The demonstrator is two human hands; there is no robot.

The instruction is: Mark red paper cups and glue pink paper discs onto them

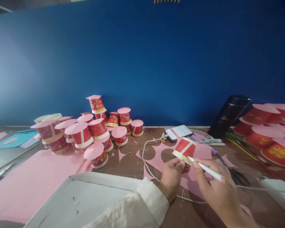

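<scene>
My left hand grips a red and white paper cup by its pale rim, the cup tilted on its side over scraps of pink paper. In my right hand is a white pen, its tip close to or touching the cup's wall; I cannot tell which. Beyond the cup lies a phone with a lit screen, a cable plugged into it. Scissors with dark handles rest to the right, partly behind my right hand.
Several upturned red cups topped with pink paper discs are stacked at left. More red cups stand at right beside a black bottle. Pink sheets and a white tray-like box fill the front left. A blue partition rises behind.
</scene>
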